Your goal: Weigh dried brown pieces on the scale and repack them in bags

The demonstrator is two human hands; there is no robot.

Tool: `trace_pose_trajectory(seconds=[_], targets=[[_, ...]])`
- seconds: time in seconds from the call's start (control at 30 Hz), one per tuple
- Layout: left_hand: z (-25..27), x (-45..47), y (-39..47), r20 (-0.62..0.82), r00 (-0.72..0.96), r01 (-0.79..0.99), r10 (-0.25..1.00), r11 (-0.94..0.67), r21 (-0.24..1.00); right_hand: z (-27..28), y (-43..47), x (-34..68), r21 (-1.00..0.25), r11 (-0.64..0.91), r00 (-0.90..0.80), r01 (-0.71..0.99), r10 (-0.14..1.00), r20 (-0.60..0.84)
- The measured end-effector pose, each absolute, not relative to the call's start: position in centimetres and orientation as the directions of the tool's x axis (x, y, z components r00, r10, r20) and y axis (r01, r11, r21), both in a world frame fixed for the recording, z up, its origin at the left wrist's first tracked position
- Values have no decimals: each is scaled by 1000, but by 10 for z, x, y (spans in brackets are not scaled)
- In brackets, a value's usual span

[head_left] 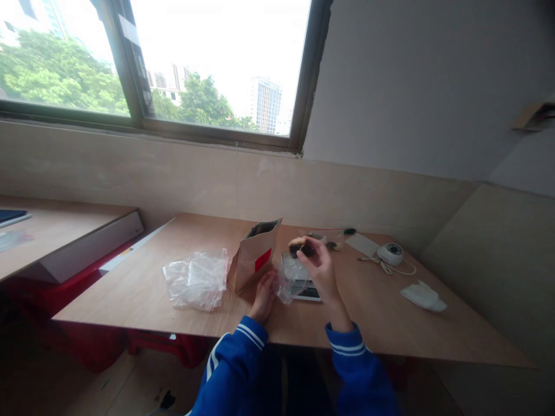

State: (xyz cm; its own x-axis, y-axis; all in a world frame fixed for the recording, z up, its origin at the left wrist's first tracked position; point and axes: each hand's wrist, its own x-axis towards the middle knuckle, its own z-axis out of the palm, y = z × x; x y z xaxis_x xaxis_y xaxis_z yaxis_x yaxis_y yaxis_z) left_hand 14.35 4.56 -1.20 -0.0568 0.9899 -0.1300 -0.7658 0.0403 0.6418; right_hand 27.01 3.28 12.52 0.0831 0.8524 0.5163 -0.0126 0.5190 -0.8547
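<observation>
My right hand (pixel 319 266) is raised over a kitchen scale (pixel 309 293), its fingers pinching what looks like a dark-and-tan dried mushroom (pixel 298 247). Below it, a clear plastic bag (pixel 286 289) lies partly across the scale. My left hand (pixel 265 292) closes its fingers on the edge of this bag, beside a brown paper bag (pixel 246 268) with a red label. The paper bag stands upright with its top open and dark inside. Behind the right hand, another clear bag (pixel 333 238) holds dark and pale pieces.
Clear zip bags (pixel 195 280) lie piled on the table's left. To the right are a white dome camera (pixel 389 254) with its cable, a white card (pixel 362 245) and a crumpled white packet (pixel 423 297). Red stools (pixel 173 346) stand underneath. A second table (pixel 87 222) is at the left.
</observation>
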Motion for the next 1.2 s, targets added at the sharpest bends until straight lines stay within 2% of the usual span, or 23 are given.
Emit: trace_pose_trajectory(seconds=[0.1, 0.23, 0.37, 0.5, 0.67, 1.1, 1.2], targets=[[-11, 143, 44, -129, -60, -767, 990, 37, 641, 153, 55, 243, -784, 621, 72, 29, 781, 621], [-11, 143, 44, -128, -61, -764, 990, 36, 645, 167, 83, 214, -725, 682, 47, 97, 724, 688], [-13, 143, 44, -122, -73, -768, 990, 22, 640, 158, 95, 203, -700, 677, -65, 229, 728, 683], [-14, 144, 46, -122, -79, -772, 989, 16, 635, 148, 97, 209, -686, 662, -103, 301, 738, 667], [-14, 144, 47, -122, -100, -775, 988, -1, 632, 150, 92, 216, -588, 708, -227, 391, 693, 684], [-10, 146, 45, -123, -94, -776, 988, 4, 631, 145, 92, 220, -527, 773, -264, 353, 623, 736], [-11, 146, 46, -123, -93, -774, 988, 6, 634, 141, 92, 219, -536, 760, -228, 367, 632, 741]])
